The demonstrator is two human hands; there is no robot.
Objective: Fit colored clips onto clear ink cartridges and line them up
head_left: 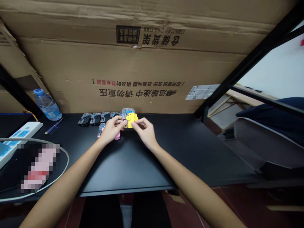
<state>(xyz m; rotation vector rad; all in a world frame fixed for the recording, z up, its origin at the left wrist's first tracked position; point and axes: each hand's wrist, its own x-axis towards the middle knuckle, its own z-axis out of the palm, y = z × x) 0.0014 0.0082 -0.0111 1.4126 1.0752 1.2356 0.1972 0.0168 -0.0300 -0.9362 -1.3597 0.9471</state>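
Observation:
Both my hands meet over the back of a black table (147, 158). My left hand (111, 129) and my right hand (145, 131) pinch one small cartridge with a clear body and a yellow part (129, 117) between their fingertips, lifted a little off the table. A pink cartridge (117, 136) lies under my left hand, partly hidden. Behind it a row of several dark-capped clear cartridges (96, 118) stands along the table's back edge.
Large cardboard boxes (142, 63) wall off the back. A water bottle (47, 105), a blue pen (53, 126), a white power strip (16, 136) and a grey cable loop (64, 164) sit at the left. A black shelf frame (237, 69) stands at the right.

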